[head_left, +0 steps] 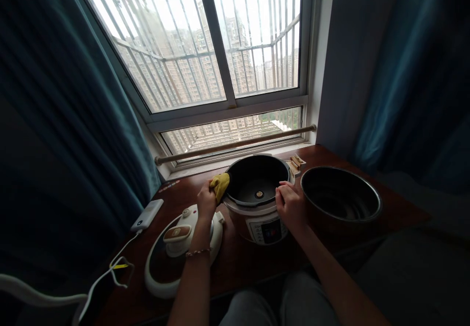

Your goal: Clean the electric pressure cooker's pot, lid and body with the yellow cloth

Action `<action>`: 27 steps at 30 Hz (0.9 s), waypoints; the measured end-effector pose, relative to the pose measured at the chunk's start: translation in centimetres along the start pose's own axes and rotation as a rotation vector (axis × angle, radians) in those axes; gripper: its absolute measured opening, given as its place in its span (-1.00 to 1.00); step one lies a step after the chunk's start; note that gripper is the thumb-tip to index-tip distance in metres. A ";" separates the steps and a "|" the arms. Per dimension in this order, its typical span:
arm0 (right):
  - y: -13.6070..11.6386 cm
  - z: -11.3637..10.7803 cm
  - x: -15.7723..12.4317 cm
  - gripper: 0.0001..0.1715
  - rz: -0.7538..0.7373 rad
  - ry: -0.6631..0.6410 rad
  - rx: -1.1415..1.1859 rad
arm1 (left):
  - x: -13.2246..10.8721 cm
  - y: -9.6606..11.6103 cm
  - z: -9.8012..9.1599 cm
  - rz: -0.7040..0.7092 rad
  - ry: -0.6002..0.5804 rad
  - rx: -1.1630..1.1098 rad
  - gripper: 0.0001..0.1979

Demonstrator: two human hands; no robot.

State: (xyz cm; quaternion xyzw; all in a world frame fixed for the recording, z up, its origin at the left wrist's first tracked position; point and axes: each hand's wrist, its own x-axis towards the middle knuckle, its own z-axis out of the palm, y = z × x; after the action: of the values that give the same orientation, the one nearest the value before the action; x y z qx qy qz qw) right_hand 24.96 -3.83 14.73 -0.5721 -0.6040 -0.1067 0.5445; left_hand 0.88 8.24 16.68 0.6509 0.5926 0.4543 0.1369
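An electric pressure cooker [240, 223] stands in front of me without its lid, and its dark inside shows a small round metal piece at the bottom. My left hand [207, 199] is closed on a yellow cloth [220, 185], which lies against the cooker's left rim. At the right rim, my right hand [291, 204] has its fingers curled over the edge. To the left, the white lid [163, 287] rests on the table, partly behind my left forearm. A dark inner pot [341, 216] sits to the right of the cooker.
The brown wooden table [235, 272] reaches up to a barred window [227, 52] with a rail [235, 146] across it. A white power bank [147, 215] with a cable lies at the left. Behind the cooker is a small beige item [296, 162]. Blue curtains [91, 96] hang on both sides.
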 end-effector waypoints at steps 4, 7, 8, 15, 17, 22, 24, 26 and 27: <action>0.1 0.1 -0.1 -0.76 -0.008 0.002 0.003 | -3.8 -0.2 1.4 -0.060 0.238 -0.167 -0.73; 0.1 0.2 -0.1 -0.76 -0.010 0.015 0.004 | -6.5 0.3 2.7 -0.106 0.381 -0.280 -0.73; 0.1 0.2 -0.2 -0.75 -0.010 0.019 0.003 | -7.3 0.5 3.0 -0.118 0.405 -0.309 -0.74; 0.2 0.4 -0.2 -0.76 -0.006 0.023 -0.018 | -13.7 1.8 4.7 -0.169 0.378 -0.387 -0.77; 0.2 0.4 -0.2 -0.76 -0.006 0.027 -0.016 | -16.2 2.1 5.6 -0.161 0.342 -0.404 -0.75; 0.1 0.4 -0.2 -0.74 -0.006 0.022 -0.011 | -21.5 3.6 7.9 -0.079 0.290 -0.376 -0.64; 0.2 0.4 -0.2 -0.74 -0.007 0.012 -0.010 | -22.2 4.1 8.6 0.106 0.239 -0.292 -0.60; 0.4 0.3 -0.1 -0.73 -0.011 -0.011 0.003 | -22.1 4.5 9.2 0.358 0.132 -0.165 -0.55; 0.6 0.1 0.0 -0.72 -0.012 -0.029 0.020 | -21.8 4.5 9.5 0.468 0.080 -0.086 -0.53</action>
State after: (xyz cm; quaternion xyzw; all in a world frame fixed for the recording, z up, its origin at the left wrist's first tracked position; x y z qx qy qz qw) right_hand 25.40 -3.58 14.36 -0.5645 -0.6163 -0.0956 0.5408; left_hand 13.51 -9.04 5.34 0.7455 0.4105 0.5241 0.0319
